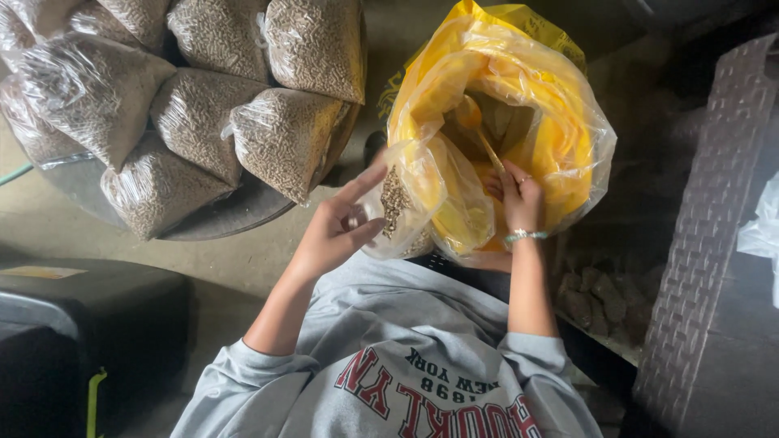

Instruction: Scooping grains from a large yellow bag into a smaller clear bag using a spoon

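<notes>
Gripping the small clear bag (395,212) by its mouth in your left hand (337,231) against the near rim of the yellow sack (560,122), keep it open and steady while your right hand (519,199), clenched on the scoop (479,130), tips pellets in.

The scoop (480,134) disappears partway into the yellow sack (568,138), its depths too shadowed to make out; the top row of filled bags (316,45) is cut by the upper edge; the white plastic (763,231) runs off right.
</notes>
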